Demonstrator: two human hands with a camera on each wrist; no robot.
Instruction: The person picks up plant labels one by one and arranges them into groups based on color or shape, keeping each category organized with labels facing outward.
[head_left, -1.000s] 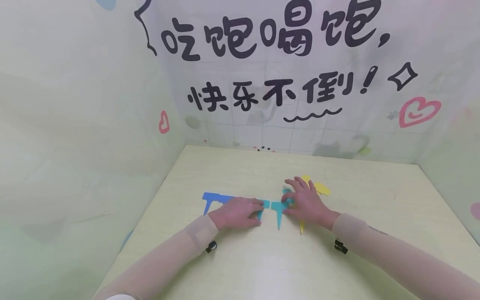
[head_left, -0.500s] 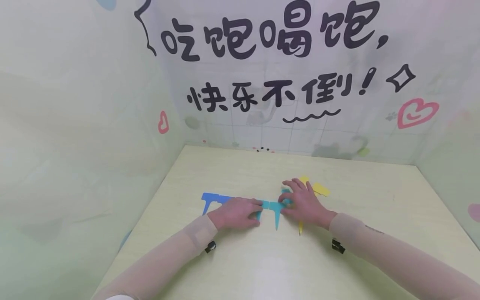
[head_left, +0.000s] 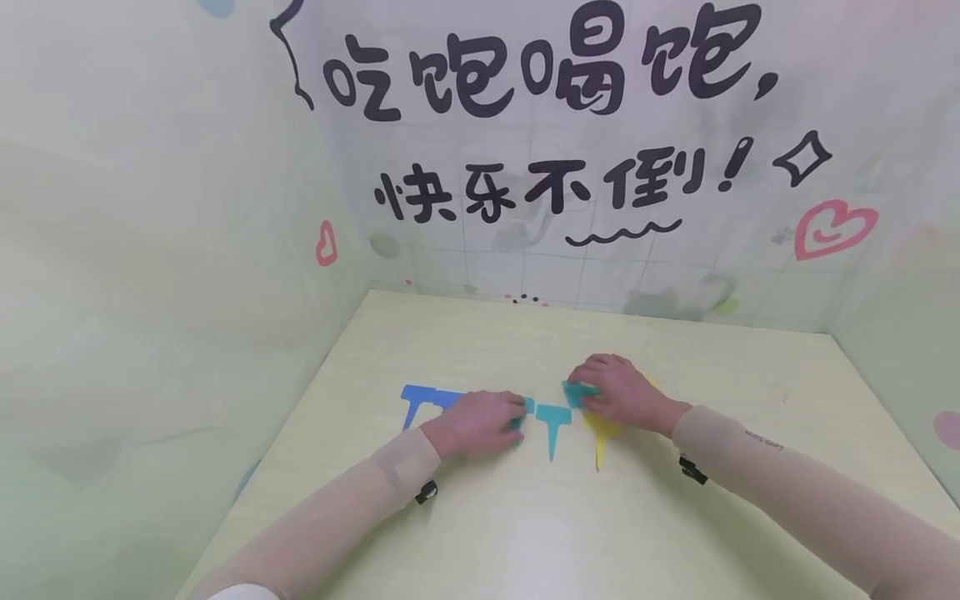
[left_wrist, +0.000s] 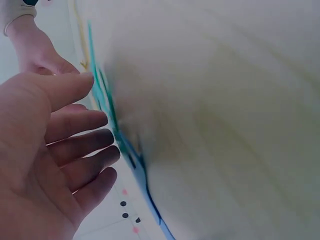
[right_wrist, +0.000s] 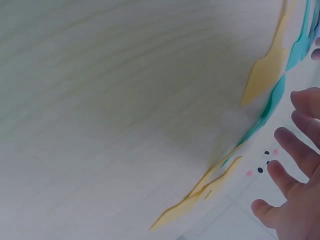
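Flat T-shaped plant labels lie on the table in blue, teal and yellow. In the head view my left hand (head_left: 474, 423) is over the right part of a row, with its fingertips at a teal label (head_left: 529, 406); blue labels (head_left: 418, 395) show to its left. The left wrist view shows its fingers slightly bent and apart. A single teal label (head_left: 553, 415) lies between my hands. My right hand (head_left: 624, 393) is over another teal label (head_left: 576, 393), and a yellow label (head_left: 602, 429) points toward me below it. In the right wrist view the right fingers are spread, gripping nothing.
More yellow labels (right_wrist: 195, 192) lie beside the right hand, mostly hidden by it in the head view. The pale wooden table (head_left: 525, 533) meets a printed back curtain (head_left: 480, 267), with curtains at both sides.
My right hand has shifted slightly up and right, off the single teal label, uncovering more of the yellow label below and covering the yellow ones behind. The left hand has barely moved.
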